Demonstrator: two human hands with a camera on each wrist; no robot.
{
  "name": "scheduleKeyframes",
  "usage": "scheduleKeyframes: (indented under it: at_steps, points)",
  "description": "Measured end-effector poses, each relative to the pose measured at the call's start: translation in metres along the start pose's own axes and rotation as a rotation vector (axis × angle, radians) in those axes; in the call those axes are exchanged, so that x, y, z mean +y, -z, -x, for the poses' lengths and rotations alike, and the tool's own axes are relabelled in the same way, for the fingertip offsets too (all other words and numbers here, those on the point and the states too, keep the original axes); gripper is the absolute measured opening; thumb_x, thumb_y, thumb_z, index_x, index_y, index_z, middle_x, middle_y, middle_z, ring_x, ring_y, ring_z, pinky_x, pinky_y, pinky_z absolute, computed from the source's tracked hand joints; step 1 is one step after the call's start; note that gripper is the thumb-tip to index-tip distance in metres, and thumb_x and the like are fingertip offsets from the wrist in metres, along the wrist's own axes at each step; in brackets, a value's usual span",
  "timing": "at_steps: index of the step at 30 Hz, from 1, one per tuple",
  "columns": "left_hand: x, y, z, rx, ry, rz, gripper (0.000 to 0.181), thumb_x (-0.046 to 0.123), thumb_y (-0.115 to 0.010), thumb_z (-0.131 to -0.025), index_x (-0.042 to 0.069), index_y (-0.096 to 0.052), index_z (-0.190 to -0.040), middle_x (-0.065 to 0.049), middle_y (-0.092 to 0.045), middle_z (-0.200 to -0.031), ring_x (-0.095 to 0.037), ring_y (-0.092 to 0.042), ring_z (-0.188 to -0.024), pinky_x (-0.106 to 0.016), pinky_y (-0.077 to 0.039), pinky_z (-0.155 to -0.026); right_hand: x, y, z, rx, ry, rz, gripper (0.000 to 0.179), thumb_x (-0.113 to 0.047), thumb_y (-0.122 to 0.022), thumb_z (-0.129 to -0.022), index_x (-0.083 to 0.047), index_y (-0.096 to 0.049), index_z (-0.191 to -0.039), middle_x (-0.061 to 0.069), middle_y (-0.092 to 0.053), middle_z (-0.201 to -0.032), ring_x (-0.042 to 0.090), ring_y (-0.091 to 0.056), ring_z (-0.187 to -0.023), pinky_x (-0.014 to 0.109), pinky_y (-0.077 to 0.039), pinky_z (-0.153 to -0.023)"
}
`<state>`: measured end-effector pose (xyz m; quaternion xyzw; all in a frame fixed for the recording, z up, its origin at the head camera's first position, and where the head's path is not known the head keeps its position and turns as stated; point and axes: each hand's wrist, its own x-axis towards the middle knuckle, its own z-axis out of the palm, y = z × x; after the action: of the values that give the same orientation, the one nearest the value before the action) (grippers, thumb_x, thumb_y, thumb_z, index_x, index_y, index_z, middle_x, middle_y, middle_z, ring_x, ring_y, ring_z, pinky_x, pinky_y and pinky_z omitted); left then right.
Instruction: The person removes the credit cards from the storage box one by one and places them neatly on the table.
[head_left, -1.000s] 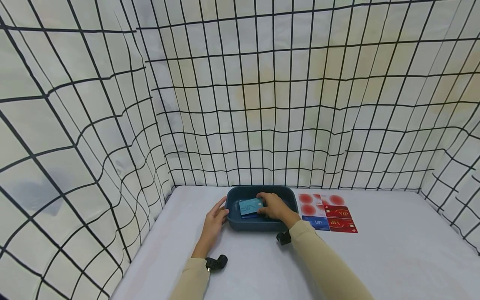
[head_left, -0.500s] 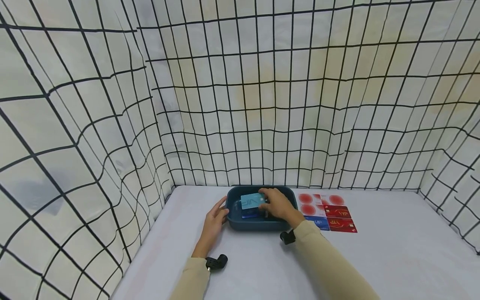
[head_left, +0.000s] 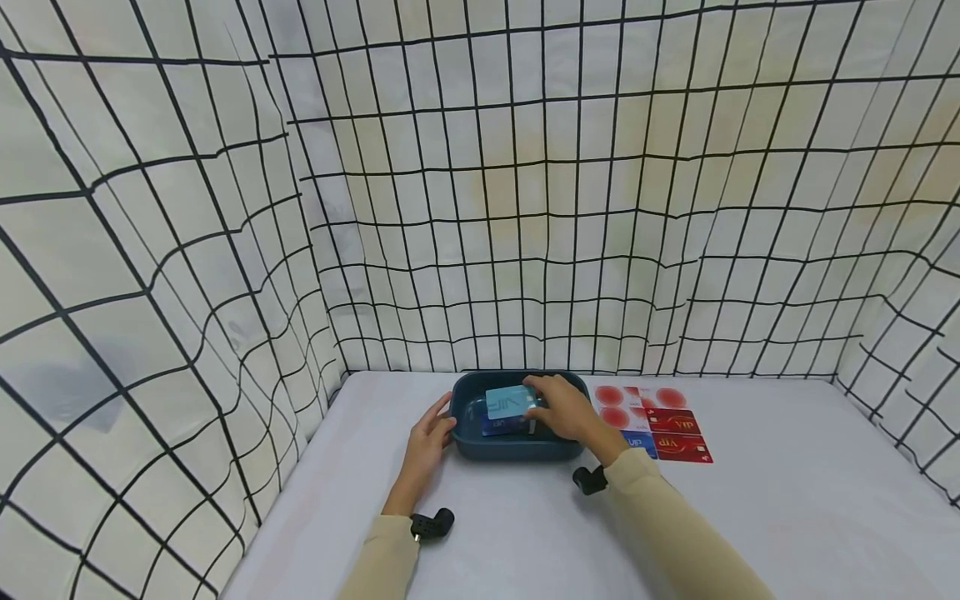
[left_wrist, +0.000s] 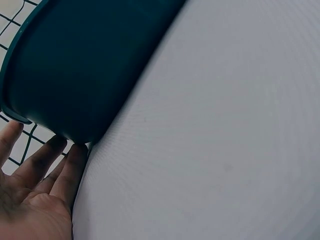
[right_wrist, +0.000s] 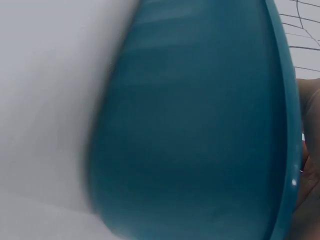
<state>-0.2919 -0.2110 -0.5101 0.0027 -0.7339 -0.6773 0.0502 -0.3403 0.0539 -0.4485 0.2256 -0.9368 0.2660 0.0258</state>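
Observation:
A dark teal plastic basin (head_left: 517,451) stands on the white table. My left hand (head_left: 426,442) rests its fingertips against the basin's left end, fingers extended; the left wrist view shows the fingers (left_wrist: 75,165) touching its outer wall. Over the basin, my right hand (head_left: 566,410) pinches a light blue card (head_left: 508,402) by its right edge, lifted and tilted. Below that card a dark blue card (head_left: 502,426) lies inside the basin. In the right wrist view the basin's wall (right_wrist: 195,130) hides most of the right hand (right_wrist: 310,150).
Right of the basin, cards lie in a block: white ones with red circles (head_left: 611,417), red VIP cards (head_left: 678,422) and a blue card (head_left: 640,443), partly behind my right wrist. A black net (head_left: 517,275) over white sheeting encloses the table's back and sides.
My right hand has lifted the light blue card up and slightly rightward, uncovering more of the dark blue card below. The left hand has stayed at the basin's left end.

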Motion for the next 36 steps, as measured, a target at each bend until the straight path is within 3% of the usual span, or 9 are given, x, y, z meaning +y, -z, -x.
scheduleKeyframes:
  at_steps: [13,23,36]
  points:
    - [0.0,-0.001,0.002,0.007,-0.015,-0.003,0.052,0.017,-0.05,-0.106,0.02,-0.043,-0.157,-0.022,-0.049,-0.154,-0.036,-0.054,-0.138,-0.042,-0.051,-0.109,0.003,0.009,0.029,0.028,-0.007,-0.01,0.061,-0.031,-0.079,-0.09,-0.016,-0.057,-0.144,0.007,-0.065,-0.127,0.021,-0.058,-0.109,0.043,-0.057,-0.098]
    - [-0.001,-0.001,-0.001,0.012,0.001,0.007,0.052,0.015,-0.051,-0.106,0.019,-0.043,-0.157,-0.023,-0.05,-0.154,-0.035,-0.055,-0.138,-0.039,-0.053,-0.108,0.008,0.019,0.046,0.052,-0.032,-0.025,0.064,-0.029,-0.079,-0.089,-0.016,-0.055,-0.147,0.009,-0.062,-0.136,0.024,-0.058,-0.116,0.046,-0.057,-0.1]
    - [0.002,-0.002,0.001,0.024,0.004,-0.003,0.051,0.017,-0.053,-0.105,0.022,-0.046,-0.155,-0.021,-0.052,-0.153,-0.034,-0.056,-0.137,-0.036,-0.054,-0.106,0.023,0.029,0.069,0.084,-0.057,-0.038,0.064,-0.031,-0.078,-0.09,-0.016,-0.054,-0.147,0.008,-0.063,-0.131,0.024,-0.06,-0.113,0.046,-0.058,-0.097]
